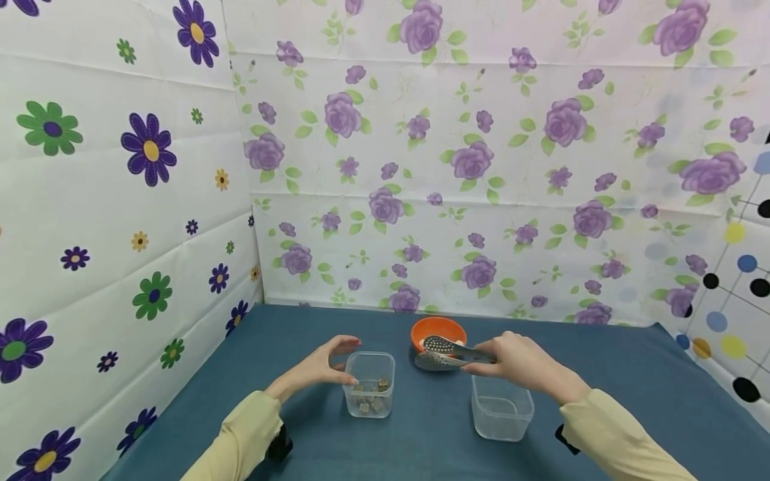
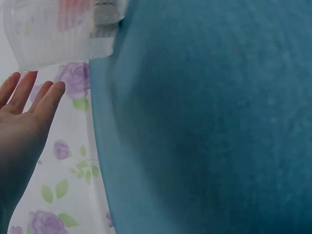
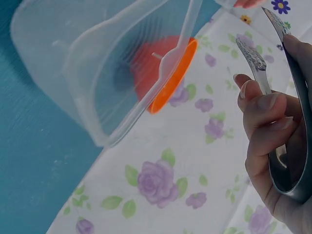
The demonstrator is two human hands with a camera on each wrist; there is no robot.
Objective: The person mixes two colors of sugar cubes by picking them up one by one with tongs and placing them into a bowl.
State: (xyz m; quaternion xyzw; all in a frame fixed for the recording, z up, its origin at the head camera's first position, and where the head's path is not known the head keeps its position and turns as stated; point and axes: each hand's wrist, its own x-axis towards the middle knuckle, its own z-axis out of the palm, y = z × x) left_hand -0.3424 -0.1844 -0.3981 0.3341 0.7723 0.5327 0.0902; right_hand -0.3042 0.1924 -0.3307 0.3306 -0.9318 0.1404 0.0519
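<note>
A rose-print sheet (image 1: 475, 177) backs the corner, with a daisy-print sheet (image 1: 150, 220) on the left and a dotted one (image 1: 734, 274) on the right; all hang slightly creased. The table (image 1: 430, 417) wears a dark blue cloth, matte and probably grippy enough to slow light plastic without stopping it. On it, nearer the person, stand two clear tubs. The right tub (image 1: 502, 429), with no contents showing, should feel light, springy and easily tipped; take it by opposite walls under the rim. The left tub (image 1: 369, 367), a little weighted by its contents, is best steadied low on its side. The left hand (image 1: 321, 365) is beside it, thumb and fingers apart; contact is uncertain. Behind, the orange bowl (image 1: 438, 322) looks stiff and smooth, best held by its rim. The right hand (image 1: 519, 362) is clamped around the metal tongs (image 1: 444, 345), rigid, slick and springy, their perforated ends parted at the bowl, whether above or inside I cannot tell. Smallest, brownish cubes (image 1: 376, 403) lie in the left tub; they look light and hard, liable to slip from a loose pinch.
</note>
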